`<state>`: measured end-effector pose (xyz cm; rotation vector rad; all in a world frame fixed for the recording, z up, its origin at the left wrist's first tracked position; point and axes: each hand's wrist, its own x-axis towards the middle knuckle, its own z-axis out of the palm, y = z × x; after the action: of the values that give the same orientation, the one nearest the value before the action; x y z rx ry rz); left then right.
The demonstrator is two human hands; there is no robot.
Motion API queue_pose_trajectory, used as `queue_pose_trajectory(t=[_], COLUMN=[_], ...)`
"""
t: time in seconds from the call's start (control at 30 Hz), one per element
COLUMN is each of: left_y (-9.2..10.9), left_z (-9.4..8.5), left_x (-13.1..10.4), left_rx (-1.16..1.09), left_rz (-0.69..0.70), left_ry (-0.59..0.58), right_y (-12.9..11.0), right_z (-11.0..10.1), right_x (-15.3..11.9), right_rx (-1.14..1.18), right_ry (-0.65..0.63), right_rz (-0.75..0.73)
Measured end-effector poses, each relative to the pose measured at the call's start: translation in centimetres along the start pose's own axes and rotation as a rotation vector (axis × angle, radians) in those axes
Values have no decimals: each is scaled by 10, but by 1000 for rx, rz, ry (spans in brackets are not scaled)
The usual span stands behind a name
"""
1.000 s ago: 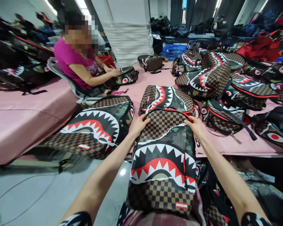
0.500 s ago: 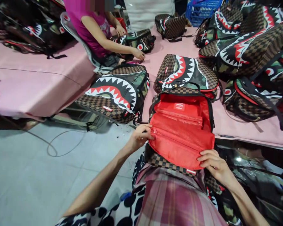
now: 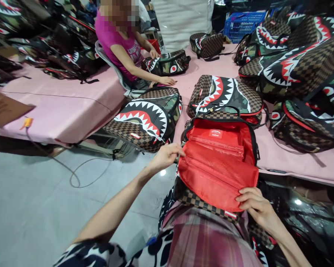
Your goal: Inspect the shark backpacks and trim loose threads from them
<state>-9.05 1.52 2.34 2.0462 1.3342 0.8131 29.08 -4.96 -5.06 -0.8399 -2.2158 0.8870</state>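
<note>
A checkered backpack lies open across the table edge and my lap, its red lining [image 3: 211, 178] facing up. A mesh zip pocket runs across the lining, and a small label shows deeper inside. At the left edge of the opened flap, my left hand [image 3: 168, 155] has its fingers pinched together by the zipper side. My right hand [image 3: 254, 202] grips the lower right corner of the red flap, thumb beneath and fingers on top. Just behind the open bag lies a closed shark-mouth backpack [image 3: 225, 94].
Another shark-mouth backpack [image 3: 147, 118] lies left on the pink table [image 3: 180, 81]. More backpacks [image 3: 300, 70] are piled at right. A person in a magenta shirt [image 3: 128, 55] sits across, handling a bag. Behind is a blue crate [image 3: 241, 27].
The view has shifted, so things sit slightly lower and further right. My left hand has moved slightly up along the flap's left edge; my right hand keeps its hold on the corner.
</note>
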Motion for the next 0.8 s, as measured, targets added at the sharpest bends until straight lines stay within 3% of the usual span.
queue_pose_trajectory(t=[0.1, 0.2, 0.27, 0.37, 0.4, 0.43, 0.5, 0.53, 0.6, 0.7, 0.8], left_y=[8, 9, 6, 2, 2, 3, 6, 9, 14, 22, 30], left_z=[13, 57, 89, 118, 120, 120, 115, 112, 108, 106, 103], left_x=[67, 130, 150, 145, 138, 131, 117, 112, 105, 101, 100], left_rx=[73, 138, 182, 183, 176, 174, 185, 197, 220, 252, 295], left_rz=[49, 6, -55, -22, -2, 9, -8, -33, -85, -154, -189], left_ry=[-50, -287, -469, -652, -684, -704, -717, -712, -698, -655, -641], right_y=[-3, -17, -24, -7, 9, 29, 77, 102, 143, 176, 186], right_z=[4, -1, -16, -55, -69, -82, -99, -103, -99, -81, -71], right_x=[5, 6, 4, 2, 4, 9, 26, 39, 65, 93, 95], right_rx=[25, 68, 159, 411, 458, 428, 116, -74, -199, -267, -248], right_ry=[-17, -8, -61, -145, -83, 79, 329, 380, 411, 437, 475], right_rz=[-5, 49, 107, 170, 225, 334, 697, 894, 1015, 1042, 1034])
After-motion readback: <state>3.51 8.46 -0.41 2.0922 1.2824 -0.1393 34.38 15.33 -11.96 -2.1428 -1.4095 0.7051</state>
